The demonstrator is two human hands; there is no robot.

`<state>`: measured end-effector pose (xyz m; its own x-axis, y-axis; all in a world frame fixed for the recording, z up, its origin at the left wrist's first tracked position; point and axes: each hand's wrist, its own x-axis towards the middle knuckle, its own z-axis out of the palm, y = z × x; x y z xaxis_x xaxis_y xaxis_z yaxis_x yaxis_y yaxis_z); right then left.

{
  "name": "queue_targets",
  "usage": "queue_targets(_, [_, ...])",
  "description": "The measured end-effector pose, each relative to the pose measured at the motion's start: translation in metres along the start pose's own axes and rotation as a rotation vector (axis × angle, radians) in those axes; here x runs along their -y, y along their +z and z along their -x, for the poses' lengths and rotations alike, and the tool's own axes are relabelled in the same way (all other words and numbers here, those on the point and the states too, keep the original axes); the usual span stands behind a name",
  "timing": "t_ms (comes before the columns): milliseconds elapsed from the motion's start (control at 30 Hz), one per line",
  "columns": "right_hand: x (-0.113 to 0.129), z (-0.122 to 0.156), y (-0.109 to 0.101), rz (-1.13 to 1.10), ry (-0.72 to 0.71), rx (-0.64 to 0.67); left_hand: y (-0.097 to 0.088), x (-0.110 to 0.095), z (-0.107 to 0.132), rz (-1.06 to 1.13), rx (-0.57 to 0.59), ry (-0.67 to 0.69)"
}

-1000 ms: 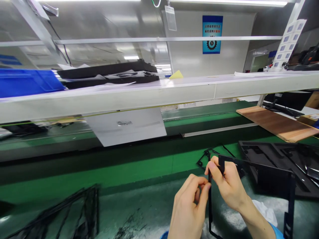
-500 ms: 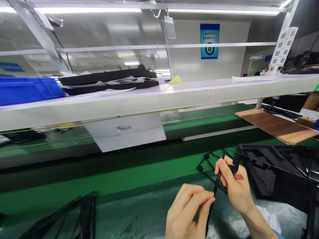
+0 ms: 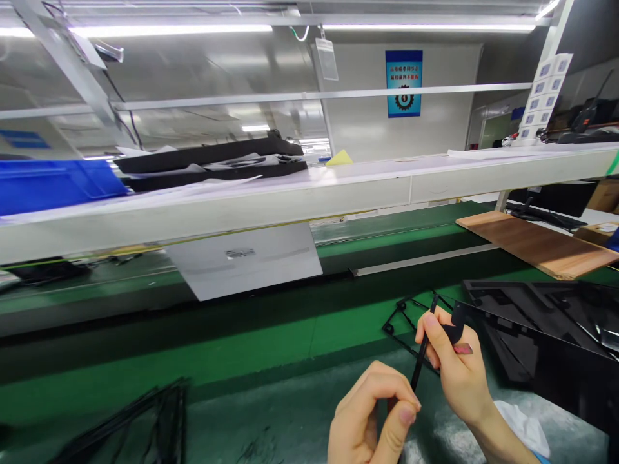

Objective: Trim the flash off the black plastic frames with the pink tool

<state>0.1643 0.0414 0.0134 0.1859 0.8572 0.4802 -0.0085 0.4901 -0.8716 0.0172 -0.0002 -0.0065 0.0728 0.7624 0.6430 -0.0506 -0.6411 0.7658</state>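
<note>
A narrow black strip (image 3: 422,362) runs on a slant between my two hands, its upper end past the right fingers. My right hand (image 3: 457,367) pinches it between thumb and fingers. A black flap-like piece (image 3: 454,330) and a small reddish tip (image 3: 463,348) also show at that hand; what the tip belongs to I cannot tell. My left hand (image 3: 370,415) is closed around the strip's lower part, thumb and fingertips drawn together, hiding some of it. Behind the right hand lies a thin black frame (image 3: 394,327) on the green bench.
Black panels or trays (image 3: 522,316) are piled at the right. More black frames (image 3: 145,419) lie at the lower left. A white cloth (image 3: 522,425) rests beside my right wrist. A white shelf (image 3: 290,203) crosses above the bench, and a wooden board (image 3: 536,241) lies far right.
My left hand has shifted slightly down and right along the strip, and its fingers are more bent. My right hand has barely moved.
</note>
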Motion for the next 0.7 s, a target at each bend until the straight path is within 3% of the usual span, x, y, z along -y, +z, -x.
queue_targets(167, [-0.004, -0.001, -0.005, 0.142, -0.115, -0.063, -0.008, 0.008, -0.002, -0.191, 0.008, -0.169])
queue_targets(400, [-0.008, 0.004, -0.009, 0.347, -0.252, -0.103, -0.003, 0.024, 0.007, -0.577, -0.025, 0.103])
queue_targets(533, [-0.011, 0.004, -0.014, 0.376, -0.231, -0.172, -0.003, 0.025, 0.01, -0.686, 0.039, 0.14])
queue_targets(700, [-0.01, -0.01, -0.019, 0.191, -0.101, -0.252, -0.016, 0.011, 0.005, -0.588, 0.181, 0.023])
